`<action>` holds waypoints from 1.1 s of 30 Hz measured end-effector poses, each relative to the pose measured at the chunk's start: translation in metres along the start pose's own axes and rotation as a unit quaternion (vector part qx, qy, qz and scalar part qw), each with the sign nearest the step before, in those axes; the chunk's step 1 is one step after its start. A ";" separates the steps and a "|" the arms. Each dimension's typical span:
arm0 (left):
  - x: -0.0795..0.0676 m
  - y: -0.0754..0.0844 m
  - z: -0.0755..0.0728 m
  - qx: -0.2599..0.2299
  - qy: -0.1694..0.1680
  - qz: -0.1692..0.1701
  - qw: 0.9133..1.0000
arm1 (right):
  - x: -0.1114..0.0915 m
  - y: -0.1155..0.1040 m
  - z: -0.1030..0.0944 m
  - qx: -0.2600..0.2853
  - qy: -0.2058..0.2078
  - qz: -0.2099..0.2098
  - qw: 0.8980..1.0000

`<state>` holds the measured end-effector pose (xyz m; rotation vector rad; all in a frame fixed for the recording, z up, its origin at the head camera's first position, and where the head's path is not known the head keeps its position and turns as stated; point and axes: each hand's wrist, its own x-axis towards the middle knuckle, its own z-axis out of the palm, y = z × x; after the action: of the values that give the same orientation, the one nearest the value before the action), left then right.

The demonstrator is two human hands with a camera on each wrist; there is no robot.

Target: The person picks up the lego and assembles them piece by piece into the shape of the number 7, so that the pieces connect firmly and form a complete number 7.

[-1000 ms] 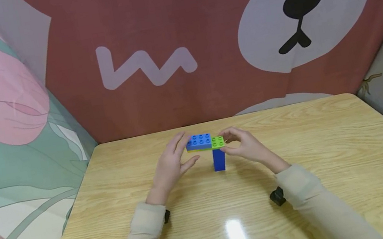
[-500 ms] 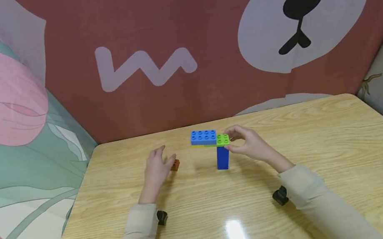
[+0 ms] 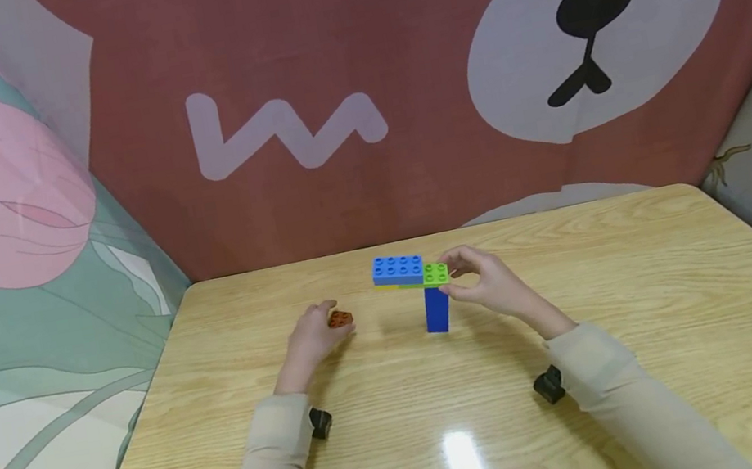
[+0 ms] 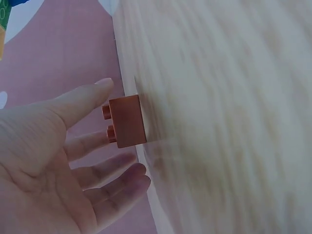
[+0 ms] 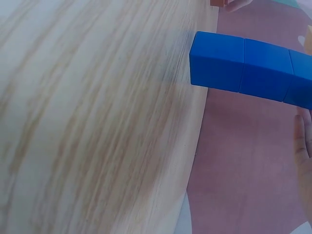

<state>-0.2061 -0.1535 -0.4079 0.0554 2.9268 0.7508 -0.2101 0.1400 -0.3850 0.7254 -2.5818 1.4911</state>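
An orange-brown building brick (image 3: pixel 340 319) stands on the table, studs up. My left hand (image 3: pixel 311 335) is at it, thumb and fingers spread on either side; in the left wrist view the brick (image 4: pixel 127 122) shows between thumb and fingers, the thumb tip apart from it. With thumb and fingertips, my right hand (image 3: pixel 484 283) holds a brick structure at its light-green end (image 3: pixel 436 273). Under that end is a dark-blue column (image 3: pixel 437 310), made of several stacked blue bricks (image 5: pixel 217 61) in the right wrist view. A lighter blue eight-stud brick (image 3: pixel 397 268) juts left on top, yellow showing beneath it.
The wooden table (image 3: pixel 656 304) ends at a brown cloth backdrop (image 3: pixel 312 212) with a bear print. Black wrist devices (image 3: pixel 549 385) sit under both sleeves. A light reflection (image 3: pixel 467 468) lies on the near tabletop.
My left hand has left the blue brick's left end, moved left and down, and closed in around the orange-brown brick. The structure shifted slightly right, with my right hand still on it.
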 end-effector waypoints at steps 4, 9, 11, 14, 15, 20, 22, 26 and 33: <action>0.002 -0.001 0.001 0.005 -0.002 0.006 1.000 | 0.000 0.001 0.001 0.006 0.000 0.001 1.000; 0.005 -0.002 0.003 0.002 -0.004 0.014 1.000 | 0.000 0.001 0.002 0.011 0.001 0.002 1.000; 0.005 -0.003 0.003 -0.004 -0.005 0.013 1.000 | -0.001 0.002 0.003 0.014 0.002 0.002 1.000; 0.005 -0.003 0.003 -0.023 -0.005 0.003 1.000 | -0.001 0.001 0.003 0.017 0.001 0.002 1.000; 0.006 -0.004 0.003 -0.034 -0.005 -0.002 0.999 | -0.001 0.001 0.003 0.019 0.001 0.002 1.000; 0.007 -0.004 0.001 -0.121 0.016 -0.038 0.992 | -0.001 -0.001 0.004 0.022 -0.001 0.006 1.000; 0.007 -0.004 -0.001 -0.153 0.040 -0.042 0.987 | 0.000 -0.001 0.004 0.022 -0.001 0.006 1.000; 0.005 -0.002 -0.006 -0.224 0.093 -0.023 0.970 | 0.000 -0.002 0.004 0.021 -0.001 0.008 1.000; -0.002 0.018 -0.024 -0.339 0.168 0.020 0.925 | 0.000 -0.004 0.002 0.015 -0.001 0.009 1.000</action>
<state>-0.2074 -0.1494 -0.3778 -0.0875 2.7668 1.8941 -0.2077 0.1364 -0.3832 0.7088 -2.5812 1.5370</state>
